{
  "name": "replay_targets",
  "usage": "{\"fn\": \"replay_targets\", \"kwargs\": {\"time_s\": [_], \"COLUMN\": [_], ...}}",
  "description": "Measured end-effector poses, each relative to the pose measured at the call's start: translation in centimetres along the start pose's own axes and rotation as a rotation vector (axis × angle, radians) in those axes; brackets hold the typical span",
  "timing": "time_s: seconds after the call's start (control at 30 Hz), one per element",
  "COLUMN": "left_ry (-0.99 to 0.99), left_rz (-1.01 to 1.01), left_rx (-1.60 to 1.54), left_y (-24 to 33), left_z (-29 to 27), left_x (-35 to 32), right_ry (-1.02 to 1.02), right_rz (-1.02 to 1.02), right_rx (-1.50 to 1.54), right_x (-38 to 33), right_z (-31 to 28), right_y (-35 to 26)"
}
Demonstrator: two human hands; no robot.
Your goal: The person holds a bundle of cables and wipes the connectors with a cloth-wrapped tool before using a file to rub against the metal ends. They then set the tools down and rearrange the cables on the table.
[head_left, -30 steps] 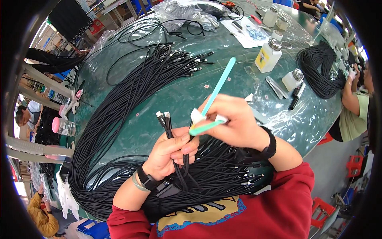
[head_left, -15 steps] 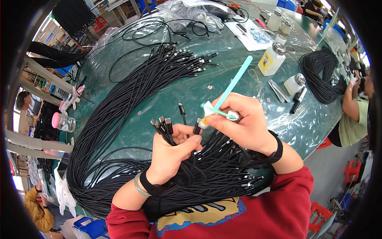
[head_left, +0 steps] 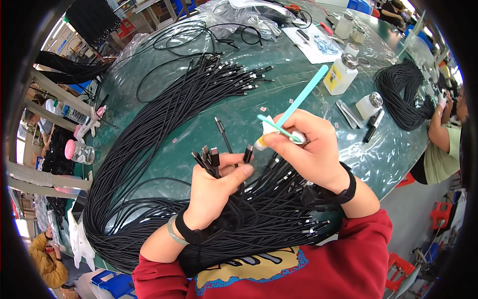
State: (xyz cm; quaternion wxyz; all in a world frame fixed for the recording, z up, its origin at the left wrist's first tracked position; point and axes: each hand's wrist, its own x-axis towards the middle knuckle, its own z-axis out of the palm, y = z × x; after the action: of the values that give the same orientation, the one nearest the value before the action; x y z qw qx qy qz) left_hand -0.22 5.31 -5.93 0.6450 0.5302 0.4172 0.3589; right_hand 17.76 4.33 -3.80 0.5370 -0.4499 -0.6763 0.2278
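Note:
My left hand (head_left: 211, 192) is closed around several black cables, their plugs (head_left: 208, 155) sticking up past the fingers. Thumb and forefinger pinch one cable plug (head_left: 248, 154) apart from the others, and another cable end (head_left: 222, 130) rises behind the fingers. My right hand (head_left: 313, 157) grips a turquoise stick (head_left: 304, 94) together with white wadding (head_left: 269, 125) and a thin green strip. A yellowish tip (head_left: 260, 143) pokes out beneath those fingers, a short gap from the pinched plug. A large bundle of black cables (head_left: 117, 149) curves over the table around my hands.
White-bodied bottles with metal caps (head_left: 341, 74) (head_left: 369, 105) stand to the right, near tweezers (head_left: 349, 114) and a black marker (head_left: 371, 128). A coiled cable bundle (head_left: 402, 92) lies farther right, beside another person's arm. A pink-lidded jar (head_left: 82, 152) is at the left.
My right hand has shifted a little right, taking the tip off the plug it was touching. The cable end behind my left fingers has tilted left.

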Motion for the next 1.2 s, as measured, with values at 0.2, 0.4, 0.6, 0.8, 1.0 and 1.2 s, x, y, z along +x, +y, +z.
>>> {"fn": "replay_targets", "kwargs": {"time_s": [0.2, 0.4, 0.6, 0.8, 1.0, 1.2], "left_ry": [-0.233, -0.399, -0.498, -0.449, -0.454, -0.507], "left_rz": [-0.298, -0.375, -0.413, -0.394, -0.384, -0.398], "left_rx": [-0.411, -0.581, -0.7, -0.571, -0.547, -0.644], "left_y": [0.4, -0.3, -0.7, -0.4, -0.6, -0.9], "left_z": [-0.9, -1.6, -1.8, -1.5, -1.6, -1.7], "left_x": [0.5, 0.9, 0.9, 0.7, 0.6, 0.8], "right_ry": [-0.011, -0.101, -0.101, -0.14, -0.095, -0.143], "right_rz": [0.159, 0.201, 0.092, 0.002, -0.005, -0.069], "right_rx": [0.149, 0.26, 0.227, 0.112, 0.071, 0.111], "right_x": [0.2, 0.1, -0.1, -0.3, -0.1, -0.3], "right_z": [-0.2, 0.0, 0.6, 0.9, 0.6, 1.0], "right_y": [0.1, 0.6, 1.1, 0.6, 1.2, 0.7]}}
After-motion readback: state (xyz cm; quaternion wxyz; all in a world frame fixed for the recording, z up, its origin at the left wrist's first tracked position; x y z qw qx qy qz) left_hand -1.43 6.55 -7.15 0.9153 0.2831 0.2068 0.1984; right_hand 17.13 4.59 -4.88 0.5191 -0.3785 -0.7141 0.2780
